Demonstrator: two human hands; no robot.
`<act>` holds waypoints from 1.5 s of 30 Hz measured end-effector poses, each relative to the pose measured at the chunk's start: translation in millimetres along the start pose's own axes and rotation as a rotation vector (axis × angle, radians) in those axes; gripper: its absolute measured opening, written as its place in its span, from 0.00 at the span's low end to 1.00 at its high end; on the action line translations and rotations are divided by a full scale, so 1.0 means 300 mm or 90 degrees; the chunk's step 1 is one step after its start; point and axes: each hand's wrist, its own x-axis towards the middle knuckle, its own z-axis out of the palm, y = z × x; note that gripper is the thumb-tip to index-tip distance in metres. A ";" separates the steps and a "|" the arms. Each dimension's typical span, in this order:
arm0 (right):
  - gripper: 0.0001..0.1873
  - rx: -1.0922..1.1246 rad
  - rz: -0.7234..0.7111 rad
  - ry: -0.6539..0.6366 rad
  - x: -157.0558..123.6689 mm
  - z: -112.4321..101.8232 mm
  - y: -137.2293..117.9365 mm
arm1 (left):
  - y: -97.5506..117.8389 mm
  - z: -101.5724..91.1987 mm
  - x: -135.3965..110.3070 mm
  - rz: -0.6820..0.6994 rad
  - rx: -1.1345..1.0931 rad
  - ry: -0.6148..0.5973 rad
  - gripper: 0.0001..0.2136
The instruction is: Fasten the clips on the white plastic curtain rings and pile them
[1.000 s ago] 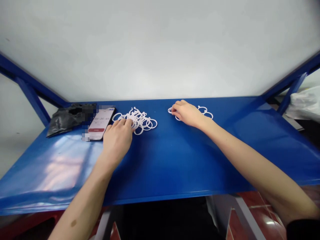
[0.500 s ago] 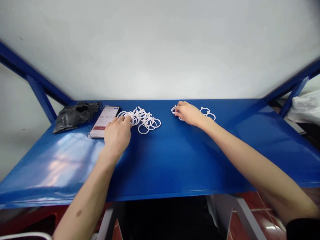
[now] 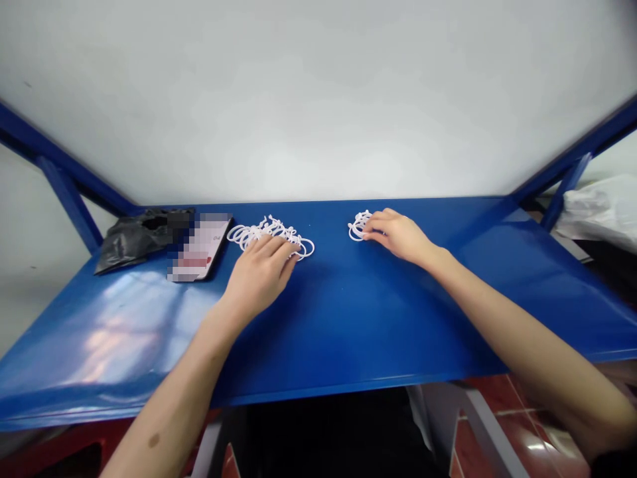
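Note:
On the blue table, a pile of thin white loops (image 3: 249,234), with small knot-like ends, lies left of the middle. My left hand (image 3: 259,269) rests over the near side of this pile, its fingers stretched across the loops and covering some of them. Farther right is a smaller bunch of the same white loops (image 3: 357,229). My right hand (image 3: 401,236) has its thumb and fingertips closed on the right edge of that bunch, hiding part of it.
A phone (image 3: 206,245) with a partly blurred screen lies left of the pile, beside a crumpled black plastic bag (image 3: 142,236). Blue frame bars (image 3: 70,199) rise at both table sides, and a pale wall (image 3: 318,99) stands behind. A white plastic bag (image 3: 602,209) sits beyond the right side.
My left hand has moved right, from beside the phone onto the pile. The loops that lay spread to the right of my right hand are now bunched at its fingertips.

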 end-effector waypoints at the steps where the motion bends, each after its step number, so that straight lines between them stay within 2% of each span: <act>1: 0.10 -0.008 -0.001 0.002 -0.003 0.021 0.003 | 0.007 0.007 -0.001 0.017 -0.012 -0.009 0.10; 5: 0.09 -0.011 0.015 0.033 -0.003 0.084 0.013 | 0.027 0.030 -0.006 0.057 -0.027 -0.029 0.09; 10: 0.09 -0.024 0.031 0.064 -0.015 0.100 -0.023 | 0.046 0.040 -0.005 0.077 -0.039 -0.022 0.09; 13: 0.08 -0.044 -0.004 0.080 -0.034 0.087 -0.092 | 0.072 0.038 -0.004 0.105 -0.061 0.018 0.07; 18: 0.11 -0.066 -0.137 0.057 -0.082 0.070 -0.248 | 0.139 0.048 -0.011 0.181 -0.080 0.077 0.08; 22: 0.15 -0.112 -0.203 0.068 -0.119 0.081 -0.335 | 0.171 0.061 -0.015 0.210 -0.073 0.043 0.08; 24: 0.16 -0.138 -0.212 0.088 -0.131 0.090 -0.355 | 0.177 0.062 -0.013 0.218 -0.081 0.014 0.13; 27: 0.17 -0.163 -0.213 0.121 -0.136 0.102 -0.370 | 0.182 0.062 -0.008 0.215 -0.079 -0.008 0.18; 30: 0.18 -0.183 -0.188 0.143 -0.135 0.110 -0.386 | 0.194 0.072 -0.005 0.175 -0.049 -0.008 0.19; 34: 0.20 -0.217 -0.117 0.135 -0.143 0.115 -0.421 | 0.218 0.093 -0.007 0.133 -0.016 -0.012 0.18; 38: 0.21 -0.208 -0.062 0.113 -0.152 0.118 -0.433 | 0.230 0.102 -0.007 0.117 0.003 0.029 0.17; 41: 0.21 -0.146 -0.079 0.100 -0.144 0.119 -0.411 | 0.215 0.107 -0.004 0.133 -0.003 0.034 0.16; 45: 0.17 -0.052 -0.130 0.140 -0.118 0.100 -0.358 | 0.149 0.114 -0.006 0.123 -0.024 0.049 0.12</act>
